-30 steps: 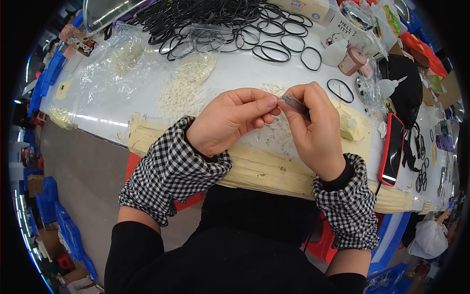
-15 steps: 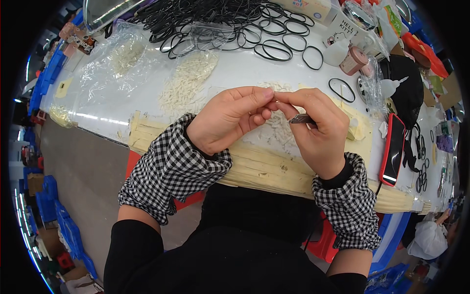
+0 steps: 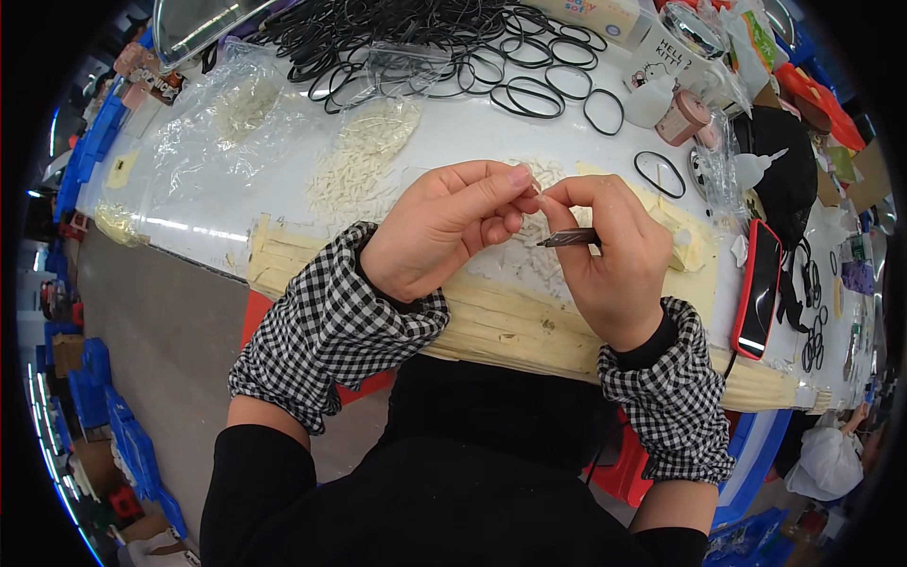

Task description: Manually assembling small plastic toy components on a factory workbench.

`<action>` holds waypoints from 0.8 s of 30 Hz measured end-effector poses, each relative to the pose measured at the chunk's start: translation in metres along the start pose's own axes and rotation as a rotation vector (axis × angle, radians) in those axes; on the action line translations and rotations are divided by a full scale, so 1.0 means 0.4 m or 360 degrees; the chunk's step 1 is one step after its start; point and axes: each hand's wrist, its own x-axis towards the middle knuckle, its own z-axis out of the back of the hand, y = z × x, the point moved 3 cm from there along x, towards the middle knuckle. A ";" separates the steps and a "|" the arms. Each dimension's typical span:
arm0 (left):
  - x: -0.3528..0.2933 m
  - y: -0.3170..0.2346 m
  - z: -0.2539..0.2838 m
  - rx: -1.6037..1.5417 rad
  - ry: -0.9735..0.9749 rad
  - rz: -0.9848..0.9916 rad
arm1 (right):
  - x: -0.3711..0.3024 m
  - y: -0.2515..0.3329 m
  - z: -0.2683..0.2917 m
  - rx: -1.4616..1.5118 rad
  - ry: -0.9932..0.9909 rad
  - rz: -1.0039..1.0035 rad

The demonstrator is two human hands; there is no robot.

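Note:
Over the table's near side, my left hand (image 3: 452, 222) pinches a tiny whitish piece (image 3: 537, 187) between thumb and index finger. Just to its right, my right hand (image 3: 612, 250) has its thumb and index fingertip brought together close to that piece. Tucked in the right hand is a pair of dark metal tweezers (image 3: 570, 238), with the narrow end pointing left. Below and behind the fingers lie loose small white pieces (image 3: 539, 269), partly covered by the hands. A larger pile of white slivers (image 3: 354, 175) spreads left of them.
Black elastic bands (image 3: 378, 42) heap at the back, with single rings (image 3: 603, 111) nearer. A clear plastic bag (image 3: 227, 123) lies at left. Yellowish tape (image 3: 501, 326) covers the table's front edge. A red-framed phone (image 3: 758, 288) and a black cap-like item (image 3: 779, 165) sit at right.
My right hand has shifted slightly and turned, so the tweezers now point more to the left and show more of their length. The left hand has barely moved.

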 end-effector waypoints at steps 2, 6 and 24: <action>0.001 0.001 0.000 0.0002 0.0010 -0.0010 | 0.000 -0.002 0.000 -0.0002 -0.0023 0.0042; 0.002 0.001 0.005 0.0015 0.0046 0.0017 | 0.003 -0.001 0.004 0.0005 -0.0033 0.0060; 0.003 0.016 0.015 -0.0021 0.0139 0.0066 | 0.013 0.009 0.017 0.0358 0.0117 -0.0150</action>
